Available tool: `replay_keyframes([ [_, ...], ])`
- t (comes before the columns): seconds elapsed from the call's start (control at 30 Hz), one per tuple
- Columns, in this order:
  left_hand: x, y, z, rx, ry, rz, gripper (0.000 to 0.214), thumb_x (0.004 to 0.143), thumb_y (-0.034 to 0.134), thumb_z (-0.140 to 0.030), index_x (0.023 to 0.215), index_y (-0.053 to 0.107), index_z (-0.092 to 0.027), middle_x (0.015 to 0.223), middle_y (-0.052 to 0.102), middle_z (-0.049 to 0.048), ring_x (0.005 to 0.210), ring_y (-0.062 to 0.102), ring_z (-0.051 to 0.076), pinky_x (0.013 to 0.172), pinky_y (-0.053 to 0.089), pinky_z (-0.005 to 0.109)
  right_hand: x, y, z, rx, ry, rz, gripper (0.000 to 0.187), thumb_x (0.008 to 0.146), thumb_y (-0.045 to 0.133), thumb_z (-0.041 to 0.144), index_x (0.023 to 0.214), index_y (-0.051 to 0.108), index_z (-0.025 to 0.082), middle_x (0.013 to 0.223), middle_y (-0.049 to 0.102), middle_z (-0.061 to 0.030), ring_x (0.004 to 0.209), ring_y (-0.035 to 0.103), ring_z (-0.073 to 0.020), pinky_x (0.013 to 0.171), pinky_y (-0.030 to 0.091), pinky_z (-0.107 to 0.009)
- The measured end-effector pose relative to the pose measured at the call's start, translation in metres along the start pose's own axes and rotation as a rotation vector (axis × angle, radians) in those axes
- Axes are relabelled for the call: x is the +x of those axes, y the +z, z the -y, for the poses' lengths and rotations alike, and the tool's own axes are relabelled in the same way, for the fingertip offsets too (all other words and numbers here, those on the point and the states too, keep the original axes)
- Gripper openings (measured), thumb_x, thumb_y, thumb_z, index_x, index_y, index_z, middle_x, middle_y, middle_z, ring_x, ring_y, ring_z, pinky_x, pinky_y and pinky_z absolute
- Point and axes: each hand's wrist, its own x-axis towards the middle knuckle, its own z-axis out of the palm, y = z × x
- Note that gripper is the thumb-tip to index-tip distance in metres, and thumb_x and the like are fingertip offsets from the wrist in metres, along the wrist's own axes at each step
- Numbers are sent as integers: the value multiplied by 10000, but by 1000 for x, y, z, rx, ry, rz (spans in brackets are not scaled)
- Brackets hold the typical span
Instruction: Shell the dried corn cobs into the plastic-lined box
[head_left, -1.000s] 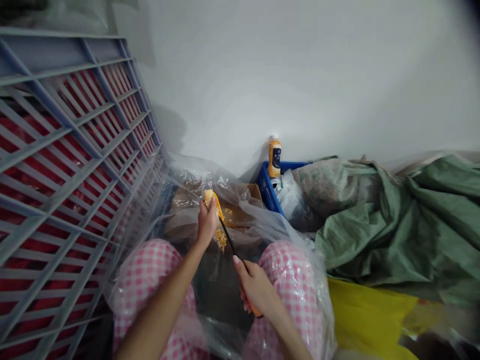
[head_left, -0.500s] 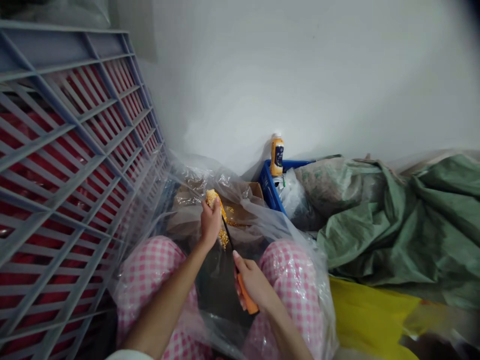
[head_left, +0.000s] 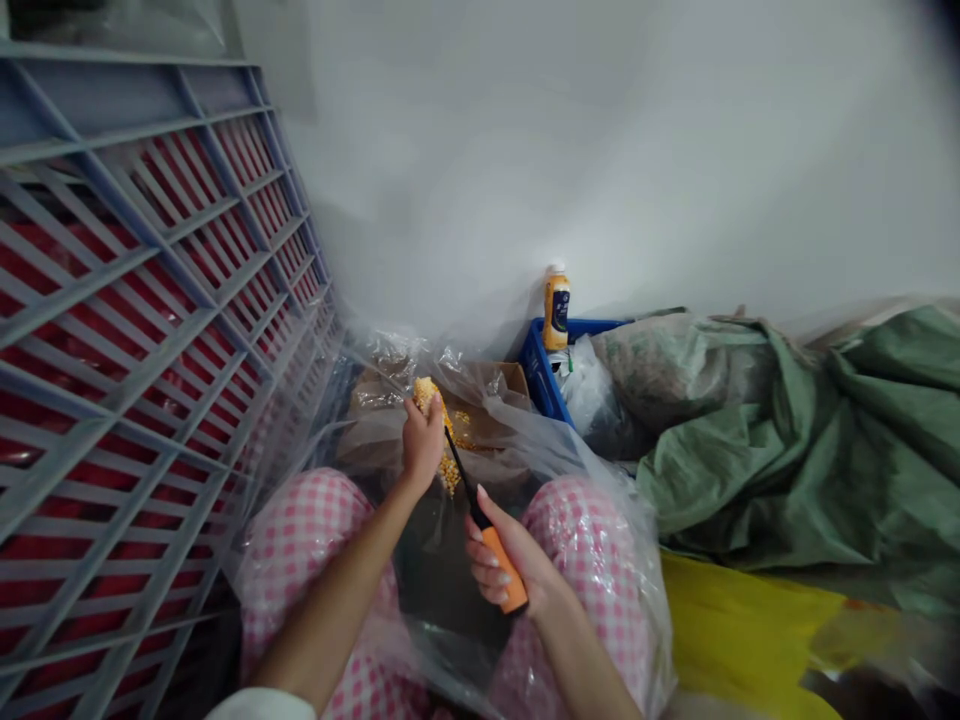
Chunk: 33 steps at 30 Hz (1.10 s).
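Note:
My left hand is closed around a corn cob, whose pale end sticks out above the fingers. In my right hand is a screwdriver with an orange and black handle and a dark shaft. The shaft slants up and left, and its end meets the cob beside my left fingers; the tip itself is hidden. Loose yellow kernels lie below the cob on clear plastic sheeting, which also drapes over both knees.
A large slatted crate with red contents rises at the left. Cardboard shows under the plastic. Beyond my right knee are a blue crate, a drink bottle, green cloth and a yellow sheet. A white wall stands ahead.
My right hand has shifted slightly up and turned, so more of the orange handle and the curled fingers show. The left hand keeps its hold on the cob.

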Motion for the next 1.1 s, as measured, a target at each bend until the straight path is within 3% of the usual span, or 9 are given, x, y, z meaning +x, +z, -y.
replay_keyframes([
  [0.07,0,0,0,-4,1,-4,400,886,374,-517,1042,485,-166,910,693,175,873,674,314,655,470,339,3,1,-3,-105,-58,-91,560,945,136,603,630,372,205,346,351,85,216,275,-63,253,267,-161],
  [0.3,-4,0,0,107,32,43,420,894,356,-518,1061,466,-148,889,692,190,861,677,331,667,475,362,14,3,-17,-944,-351,-802,368,912,441,497,695,464,200,398,406,59,230,400,-106,262,275,-207],
  [0.37,-4,1,0,105,28,35,425,893,356,-526,1060,467,-152,890,692,187,866,677,326,672,479,360,14,3,-16,-915,-317,-761,367,926,407,487,701,457,201,406,413,56,238,405,-109,264,290,-210],
  [0.57,-2,0,-1,1,-27,9,401,886,378,-517,1046,489,-165,899,695,170,872,678,304,679,481,341,4,1,-3,-165,-92,-150,539,952,158,581,635,379,206,357,356,79,231,292,-68,268,274,-169],
  [0.67,-2,-1,-2,1,-67,12,423,890,359,-522,1057,487,-155,877,694,178,863,677,312,668,474,345,0,-1,4,-44,-13,-3,573,957,65,567,617,350,206,351,301,91,230,208,-53,262,208,-153],
  [0.73,-2,-1,-3,17,-67,14,424,891,354,-518,1063,484,-152,886,692,186,873,674,318,666,471,349,2,-1,1,-179,-57,-112,549,959,108,564,630,367,209,363,327,83,236,263,-65,273,255,-167],
  [0.93,-3,1,-2,48,-35,28,417,887,355,-518,1049,481,-154,883,684,187,871,671,322,675,470,356,21,-3,-20,-1004,-395,-847,369,918,413,500,695,444,208,532,510,-5,298,427,-101,326,307,-224],
  [1.0,-2,0,-2,26,-30,25,421,883,360,-526,1047,478,-157,880,680,183,881,667,324,690,471,362,20,-3,-19,-963,-392,-805,385,911,412,526,700,446,205,525,508,0,295,433,-102,326,312,-221],
  [1.1,0,0,0,-39,-48,21,433,868,391,-548,1043,489,-164,870,677,159,893,663,313,723,478,369,11,-2,-11,-557,-211,-430,484,924,265,604,681,409,211,412,407,60,263,382,-95,312,329,-206],
])
